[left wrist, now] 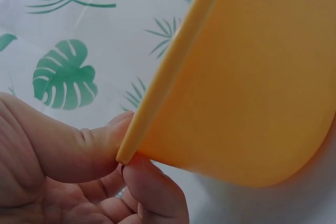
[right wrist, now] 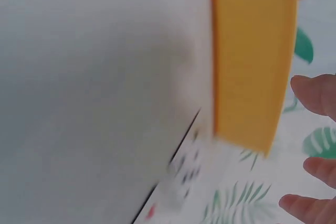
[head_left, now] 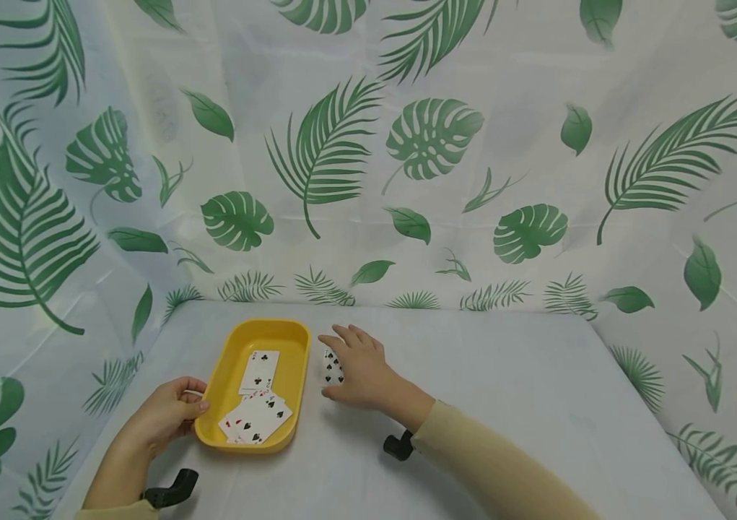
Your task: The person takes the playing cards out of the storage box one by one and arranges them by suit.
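Note:
My left hand pinches the left rim of a yellow plastic tray between thumb and finger; the left wrist view shows this grip from close up. Inside the tray lie a two of clubs and, lower down, an overlapping pile of playing cards, a spade card on top. To the right of the tray, my right hand is spread over another black-suited playing card, covering part of it. In the right wrist view its fingers are apart, with nothing between them, and the card looks blurred.
A pale cloth covers the table, with its back edge against a white leaf-print curtain. More of this leaf-print sheet hangs at the left and right. Black camera mounts stick out from both wrists.

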`<action>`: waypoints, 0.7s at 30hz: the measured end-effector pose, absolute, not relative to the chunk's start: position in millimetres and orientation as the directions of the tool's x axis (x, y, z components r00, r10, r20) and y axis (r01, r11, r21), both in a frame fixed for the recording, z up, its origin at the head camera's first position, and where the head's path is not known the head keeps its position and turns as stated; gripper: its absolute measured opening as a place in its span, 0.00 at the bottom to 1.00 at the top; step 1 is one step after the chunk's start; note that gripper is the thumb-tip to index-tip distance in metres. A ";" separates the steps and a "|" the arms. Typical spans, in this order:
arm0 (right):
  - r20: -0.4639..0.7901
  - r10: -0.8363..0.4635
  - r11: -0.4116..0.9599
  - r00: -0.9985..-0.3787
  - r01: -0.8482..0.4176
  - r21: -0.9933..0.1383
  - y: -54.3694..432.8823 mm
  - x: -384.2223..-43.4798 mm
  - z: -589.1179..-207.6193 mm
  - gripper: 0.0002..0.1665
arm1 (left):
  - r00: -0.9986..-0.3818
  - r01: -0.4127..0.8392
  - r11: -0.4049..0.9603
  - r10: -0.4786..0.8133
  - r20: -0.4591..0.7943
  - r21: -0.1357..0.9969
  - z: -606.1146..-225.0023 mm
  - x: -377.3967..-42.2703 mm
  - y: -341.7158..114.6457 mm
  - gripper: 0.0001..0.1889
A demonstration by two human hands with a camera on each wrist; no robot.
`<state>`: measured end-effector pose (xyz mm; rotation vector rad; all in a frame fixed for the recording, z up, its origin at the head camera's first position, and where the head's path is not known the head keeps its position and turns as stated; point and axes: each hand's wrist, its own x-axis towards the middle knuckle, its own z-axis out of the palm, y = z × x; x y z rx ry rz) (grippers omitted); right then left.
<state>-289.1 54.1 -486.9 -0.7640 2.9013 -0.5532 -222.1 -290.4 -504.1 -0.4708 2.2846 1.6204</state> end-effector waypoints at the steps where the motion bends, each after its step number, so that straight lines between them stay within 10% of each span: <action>1: 0.004 -0.499 0.804 -0.866 -0.465 -0.371 49.2 -286.9 -485.3 0.55 | -0.901 -0.430 0.309 -0.090 -0.424 0.848 -504.3 -222.5 -290.2 0.20; 21: 0.009 -0.628 0.750 -0.778 -0.609 -0.259 -41.1 -286.0 -495.7 0.54 | -0.901 -0.432 0.308 -0.100 -0.423 0.848 -502.7 -221.5 -288.5 0.20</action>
